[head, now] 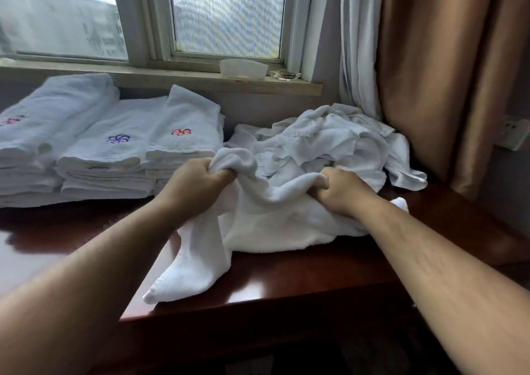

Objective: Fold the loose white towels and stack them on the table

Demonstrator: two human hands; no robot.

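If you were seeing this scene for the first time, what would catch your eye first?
Both hands, left hand and right hand, grip a rumpled white towel at the middle of the dark wooden table, one end trailing toward the near edge. Behind it, at right by the brown curtain, lies a heap of loose towels. At left, below the window, stand neat stacks of folded towels with embroidered flowers.

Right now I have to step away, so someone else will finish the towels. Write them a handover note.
The left hand and right hand each grip the same towel, bunched and unfolded on the table.
The loose pile lies behind it, at right.
Done: folded stacks at left.
Left to do: fold this towel, stack it, then work through the pile.
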